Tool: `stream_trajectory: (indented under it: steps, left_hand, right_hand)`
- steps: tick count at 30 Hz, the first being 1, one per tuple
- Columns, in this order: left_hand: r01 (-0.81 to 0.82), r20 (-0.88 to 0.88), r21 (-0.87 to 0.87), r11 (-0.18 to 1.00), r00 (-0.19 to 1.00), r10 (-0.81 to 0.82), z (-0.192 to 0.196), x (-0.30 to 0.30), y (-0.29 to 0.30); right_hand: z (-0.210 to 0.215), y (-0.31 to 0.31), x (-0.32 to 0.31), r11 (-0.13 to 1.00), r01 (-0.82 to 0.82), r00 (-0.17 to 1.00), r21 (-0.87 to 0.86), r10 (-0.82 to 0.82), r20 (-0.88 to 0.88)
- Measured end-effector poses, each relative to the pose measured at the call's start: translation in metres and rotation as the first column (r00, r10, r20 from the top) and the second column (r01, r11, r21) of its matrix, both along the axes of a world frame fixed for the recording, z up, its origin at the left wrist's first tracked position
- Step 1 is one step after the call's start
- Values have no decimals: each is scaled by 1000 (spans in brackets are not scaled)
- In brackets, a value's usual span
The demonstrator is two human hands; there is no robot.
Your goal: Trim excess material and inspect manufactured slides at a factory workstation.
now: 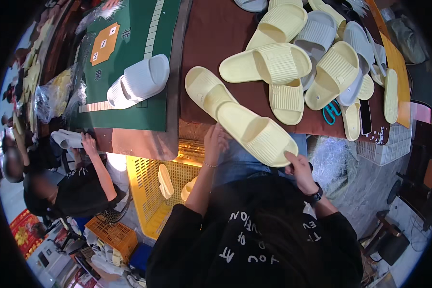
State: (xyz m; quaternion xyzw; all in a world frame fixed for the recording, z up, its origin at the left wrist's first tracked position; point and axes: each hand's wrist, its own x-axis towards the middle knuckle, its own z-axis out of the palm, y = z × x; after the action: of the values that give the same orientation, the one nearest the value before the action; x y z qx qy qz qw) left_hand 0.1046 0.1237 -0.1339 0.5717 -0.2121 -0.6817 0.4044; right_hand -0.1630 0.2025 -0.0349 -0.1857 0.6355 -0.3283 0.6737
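My right hand [300,170] grips the toe end of a pale yellow slide slipper [259,137], which slants over the table's front edge. At its other end, this slipper meets a second pale yellow slipper [205,85] lying on the brown cloth. My left hand [216,143] is beside the held slipper's left edge, fingers loosely bent and apart, with nothing seen in it. Beyond lies a heap of yellow slippers [278,24] and grey slippers [317,31], several of each.
Blue-handled scissors [331,113] and a dark phone [365,117] lie by the heap. A grey slipper [139,81] rests on the green mat [125,50] at left. Below stands a yellow crate [151,218] with slippers inside. Another person [77,189] works at left, holding grey slippers.
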Motion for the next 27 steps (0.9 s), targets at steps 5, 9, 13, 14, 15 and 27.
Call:
stream_trajectory:
  steps: [5,9,13,14,15,27]
  left_hand:
    - [-2,38,-88,996,999,5,-9,-12,-9]
    - [13,113,-182,983,994,8,-12,-26,-14]
    - [89,205,-231,969,978,-41,-40,-31,-2]
    - [134,308,-336,932,951,-25,-46,-37,6]
    - [187,406,-430,883,914,4,-51,-42,15]
    - [-288,183,-347,892,912,366,27,24,38]
  right_hand:
    - [-4,-20,22,994,-65,998,-89,65,4]
    - [1,-28,22,997,-32,995,-66,38,87]
    - [-2,-31,37,998,-53,997,-30,55,54]
    - [-3,-34,46,999,-41,999,-29,42,30]
    - [-11,-38,58,999,-39,999,-31,40,31]
    - [-14,-56,42,731,-222,972,-645,115,-203]
